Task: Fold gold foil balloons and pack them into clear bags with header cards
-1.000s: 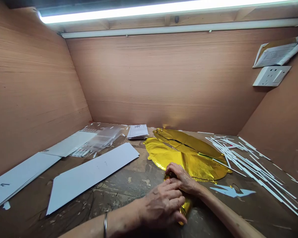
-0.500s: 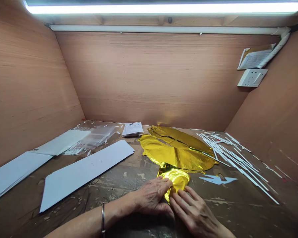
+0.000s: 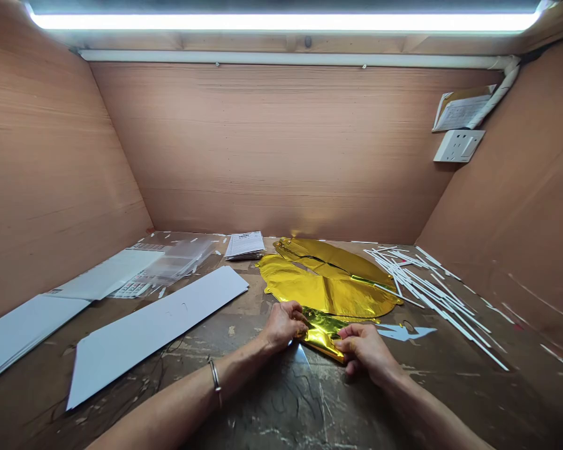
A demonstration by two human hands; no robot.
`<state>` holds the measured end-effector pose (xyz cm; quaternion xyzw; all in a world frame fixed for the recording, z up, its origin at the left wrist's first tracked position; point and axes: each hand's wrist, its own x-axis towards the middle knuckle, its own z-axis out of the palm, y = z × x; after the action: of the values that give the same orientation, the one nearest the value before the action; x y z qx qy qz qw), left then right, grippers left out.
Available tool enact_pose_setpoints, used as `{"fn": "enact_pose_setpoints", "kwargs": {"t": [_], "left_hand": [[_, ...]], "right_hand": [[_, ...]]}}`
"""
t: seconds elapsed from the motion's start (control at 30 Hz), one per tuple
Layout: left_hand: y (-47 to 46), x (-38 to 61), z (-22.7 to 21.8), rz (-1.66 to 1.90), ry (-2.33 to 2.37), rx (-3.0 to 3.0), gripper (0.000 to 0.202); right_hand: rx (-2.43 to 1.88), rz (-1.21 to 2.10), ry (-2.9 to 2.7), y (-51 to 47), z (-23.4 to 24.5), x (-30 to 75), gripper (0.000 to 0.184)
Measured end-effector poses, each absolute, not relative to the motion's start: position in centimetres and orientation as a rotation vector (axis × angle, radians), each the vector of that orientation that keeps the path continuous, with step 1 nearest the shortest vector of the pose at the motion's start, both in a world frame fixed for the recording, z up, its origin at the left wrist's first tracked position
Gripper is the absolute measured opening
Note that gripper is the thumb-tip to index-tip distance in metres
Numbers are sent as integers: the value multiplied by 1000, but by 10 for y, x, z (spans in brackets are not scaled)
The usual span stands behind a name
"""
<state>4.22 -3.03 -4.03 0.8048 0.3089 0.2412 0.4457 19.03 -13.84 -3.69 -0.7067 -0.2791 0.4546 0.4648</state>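
A folded gold foil balloon (image 3: 319,331) lies between my hands near the middle of the table. My left hand (image 3: 285,325) pinches its left end, and my right hand (image 3: 363,350) grips its right end between thumb and fingers. Just beyond it, flat gold foil balloons (image 3: 331,290) are spread out, with a white straw lying over their right side. A light-blue paper cutout (image 3: 406,332) rests to the right, behind my right hand.
White straws (image 3: 443,300) lie scattered at the right. Long white cards (image 3: 159,334) and clear plastic sleeves (image 3: 187,256) are at the left. A stack of printed slips (image 3: 244,244) sits by the back board. A socket (image 3: 460,145) is on the right wall.
Both hands have moved from lying flat on the gold foil to pinching its two ends. The foil piece is now a narrower folded strip. The view has shifted slightly.
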Motion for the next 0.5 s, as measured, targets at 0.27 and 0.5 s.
{"fn": "enact_pose_setpoints", "kwargs": {"t": [0.27, 0.5], "left_hand": [[-62, 33, -27, 431, 324, 3132, 28], [-59, 49, -25, 253, 267, 3418, 16]], "right_hand": [[-1765, 1224, -616, -130, -29, 200, 16], [-1822, 1057, -807, -143, -9, 199, 11]]}}
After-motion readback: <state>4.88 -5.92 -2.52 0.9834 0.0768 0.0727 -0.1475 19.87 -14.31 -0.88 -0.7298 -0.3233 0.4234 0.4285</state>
